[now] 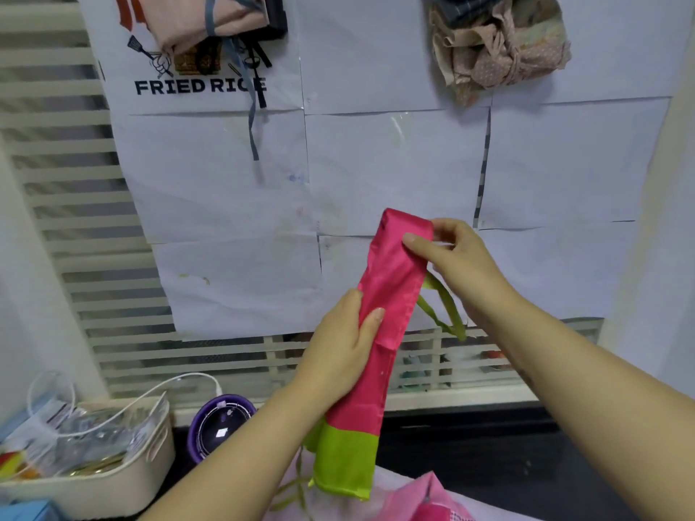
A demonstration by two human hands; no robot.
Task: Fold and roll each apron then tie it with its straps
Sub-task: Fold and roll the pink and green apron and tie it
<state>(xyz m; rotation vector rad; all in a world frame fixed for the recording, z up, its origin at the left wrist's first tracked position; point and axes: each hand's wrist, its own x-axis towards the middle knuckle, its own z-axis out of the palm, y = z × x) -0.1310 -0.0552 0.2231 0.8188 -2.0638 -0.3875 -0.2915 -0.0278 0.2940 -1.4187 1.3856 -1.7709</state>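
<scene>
The left hand (338,351) is gripping the pink apron (391,295) midway for tension while the right hand (462,257) is pinching its top fold, seemingly to begin rolling.

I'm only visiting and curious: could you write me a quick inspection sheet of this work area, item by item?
Surface: white paper sheets taped edge to edge.
Job's things: pink apron with a green hem, folded into a long strip and held up; green straps dangle behind it; left bundle and right bundle of cloth lie at the top of the view.
Clutter: cream basket of packets, purple gadget, pink cloth at the bottom.
Grippers: left hand grips the strip's middle; right hand pinches its top end.
Cables: white cable loops over the basket.
Surroundings: white slatted panel beside the paper.
</scene>
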